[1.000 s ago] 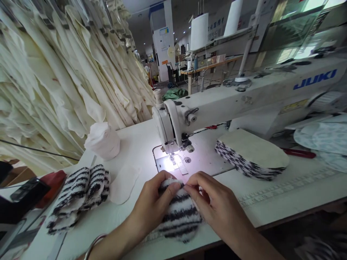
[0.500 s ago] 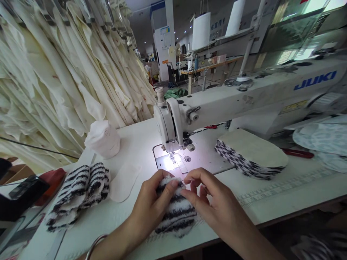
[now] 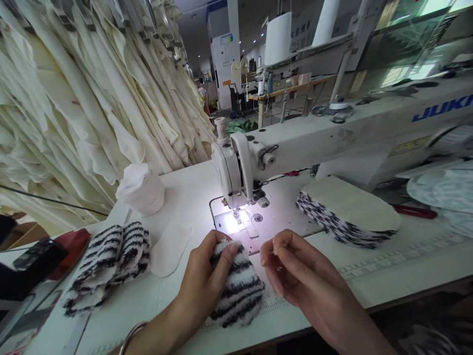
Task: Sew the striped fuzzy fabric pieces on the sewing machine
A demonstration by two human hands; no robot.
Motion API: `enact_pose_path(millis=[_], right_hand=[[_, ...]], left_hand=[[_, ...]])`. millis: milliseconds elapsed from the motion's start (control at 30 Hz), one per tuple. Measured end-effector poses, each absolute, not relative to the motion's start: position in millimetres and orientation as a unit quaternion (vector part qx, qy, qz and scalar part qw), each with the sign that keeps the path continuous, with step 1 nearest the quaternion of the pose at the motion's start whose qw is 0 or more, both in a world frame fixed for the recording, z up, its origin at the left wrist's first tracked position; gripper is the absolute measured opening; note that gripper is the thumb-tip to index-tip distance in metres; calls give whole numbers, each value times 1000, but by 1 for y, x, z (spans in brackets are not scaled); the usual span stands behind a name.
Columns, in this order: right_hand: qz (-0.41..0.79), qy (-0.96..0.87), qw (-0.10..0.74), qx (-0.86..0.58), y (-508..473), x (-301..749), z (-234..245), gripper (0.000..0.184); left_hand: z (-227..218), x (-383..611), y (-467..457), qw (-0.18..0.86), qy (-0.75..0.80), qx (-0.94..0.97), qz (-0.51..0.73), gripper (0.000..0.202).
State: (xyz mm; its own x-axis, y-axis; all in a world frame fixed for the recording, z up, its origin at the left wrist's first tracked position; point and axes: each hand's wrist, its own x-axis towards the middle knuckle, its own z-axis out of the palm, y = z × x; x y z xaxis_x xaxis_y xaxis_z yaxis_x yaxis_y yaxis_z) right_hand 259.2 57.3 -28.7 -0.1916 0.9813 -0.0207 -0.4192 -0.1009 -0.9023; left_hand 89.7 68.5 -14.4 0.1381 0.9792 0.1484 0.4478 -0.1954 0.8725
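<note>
A black-and-white striped fuzzy fabric piece (image 3: 242, 291) hangs from my left hand (image 3: 205, 281), pinched between thumb and fingers at its top edge. To its right, my right hand (image 3: 299, 268) is apart from the fabric, thumb and index finger pressed together on a tiny whitish bit too small to name. Just beyond both hands stands the sewing machine (image 3: 236, 172), its needle area (image 3: 236, 215) lit and with no fabric under it. A pale, sole-shaped cloth piece (image 3: 170, 249) lies flat left of my left hand.
Folded striped fabric pieces (image 3: 111, 266) lie at the left, with a rolled white cloth stack (image 3: 141, 190) behind them. At the right are a stack of cut pieces (image 3: 347, 207) and a red-handled tool (image 3: 414, 212). Cream garments (image 3: 92, 98) hang behind the table.
My right hand has moved right, away from the fabric, with its fingertips pinched. My left hand still holds the striped piece, and more of its surface now shows.
</note>
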Motion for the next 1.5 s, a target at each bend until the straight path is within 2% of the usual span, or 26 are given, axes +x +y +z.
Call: enact_pose_path(millis=[67, 167, 233, 300, 367, 567, 633, 700, 800, 867, 933, 1000, 1100, 1200, 1333, 1433, 1500], right_hand=[[596, -464, 524, -394, 58, 258, -30, 26], [404, -590, 519, -469, 61, 254, -36, 15], [293, -662, 516, -459, 65, 252, -40, 3], [240, -697, 515, -438, 67, 250, -41, 11], [276, -684, 516, -436, 66, 249, -39, 18], [627, -509, 473, -352, 60, 257, -26, 29], [637, -503, 455, -367, 59, 260, -25, 36], [557, -542, 462, -428, 60, 259, -26, 36], [406, -606, 483, -484, 63, 254, -31, 20], [384, -638, 485, -458, 66, 250, -34, 15], [457, -629, 468, -420, 67, 248, -35, 18], [588, -567, 438, -375, 66, 249, -35, 23], [724, -495, 405, -257, 60, 258, -34, 35], [700, -541, 401, -236, 57, 275, -34, 41], [570, -592, 419, -386, 60, 288, -35, 36], [439, -630, 433, -473, 60, 278, -37, 23], [420, -628, 433, -492, 57, 266, -40, 32]], left_hand=[[-13, 91, 68, 349, 532, 664, 391, 25], [-14, 93, 67, 362, 517, 671, 389, 25], [-16, 93, 67, 364, 506, 682, 383, 25], [-19, 91, 68, 358, 511, 685, 378, 25], [-21, 89, 70, 349, 525, 682, 371, 26], [-22, 84, 75, 321, 561, 671, 362, 27], [-21, 85, 75, 325, 558, 669, 367, 27], [-20, 86, 74, 328, 550, 672, 372, 26], [-21, 88, 71, 328, 535, 684, 374, 24], [-22, 89, 70, 321, 530, 691, 371, 23], [-23, 89, 69, 309, 531, 700, 363, 21], [-23, 88, 70, 297, 529, 711, 354, 19], [-25, 82, 77, 272, 555, 704, 350, 17], [-25, 74, 85, 253, 593, 676, 356, 20], [-20, 73, 87, 285, 578, 664, 379, 26], [-16, 81, 80, 328, 542, 664, 398, 26], [-15, 84, 76, 370, 519, 658, 402, 26]])
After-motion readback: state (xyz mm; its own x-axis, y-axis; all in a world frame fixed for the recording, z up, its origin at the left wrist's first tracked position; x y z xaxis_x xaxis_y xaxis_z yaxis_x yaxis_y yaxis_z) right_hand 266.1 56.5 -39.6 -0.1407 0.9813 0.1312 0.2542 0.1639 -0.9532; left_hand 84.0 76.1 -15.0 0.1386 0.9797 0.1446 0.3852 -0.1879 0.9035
